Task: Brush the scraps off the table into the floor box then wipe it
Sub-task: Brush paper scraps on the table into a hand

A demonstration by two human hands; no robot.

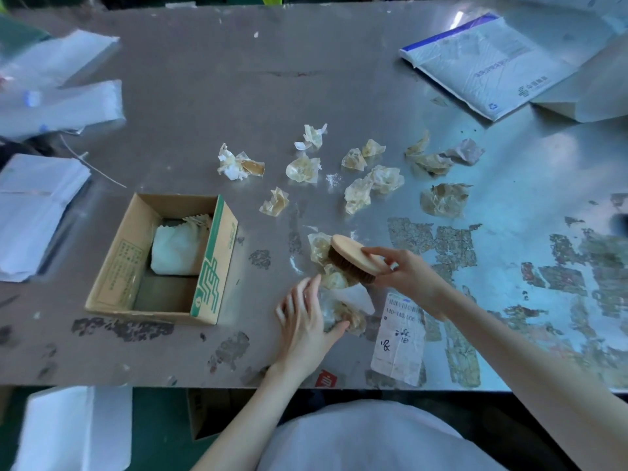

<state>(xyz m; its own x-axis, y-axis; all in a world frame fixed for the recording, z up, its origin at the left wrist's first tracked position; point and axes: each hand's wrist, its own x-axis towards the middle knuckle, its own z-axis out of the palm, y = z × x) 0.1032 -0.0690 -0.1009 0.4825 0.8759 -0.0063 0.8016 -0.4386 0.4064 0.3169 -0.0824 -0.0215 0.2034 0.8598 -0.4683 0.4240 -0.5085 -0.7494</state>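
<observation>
- Far left: stacks of white sheets (pixel 37 205), flat and slick-looking (paper or poly, I cannot tell). Not part of my job.
- Left of centre: an open carton (pixel 112 266) sits on the bench (pixel 238 79). It is corrugated, with green print on one side. A folded white cloth (pixel 176 249) lies inside, probably for the wipe.
- Below the near bench edge, only a corner of the brown floor box (pixel 207 416) shows. It lies toward me and left of both hands.
- Left hand (pixel 302 328): palm down, fingers (pixel 299 297) spread and fairly straight. The thumb touches the gathered scraps (pixel 346 311); the hand holds nothing.
- The scraps are thin, crumpled, yellowish, half-clear film and tape, light enough to scatter, I judge. This pile sits between the left hand and the brush. More lie loose mid-bench, well apart from either hand.
- Brush (pixel 353 256): oval pale wooden back, dark stiff bristles down on the pile. Its long axis runs from far-left to near-right, into the right hand.
- Right hand (pixel 411 277): fingers curled round the brush's near-right end.
- The move turns on this: the pile lies near-left of the bristles and the floor box lies further that way. So the stroke should pull toward me and left, with the left hand as a fence.
- Right: a paper label (pixel 401 338) is stuck flat on worn, patchy metal (I doubt it brushes off).
- Far right: a white mailer (pixel 482 62).
</observation>
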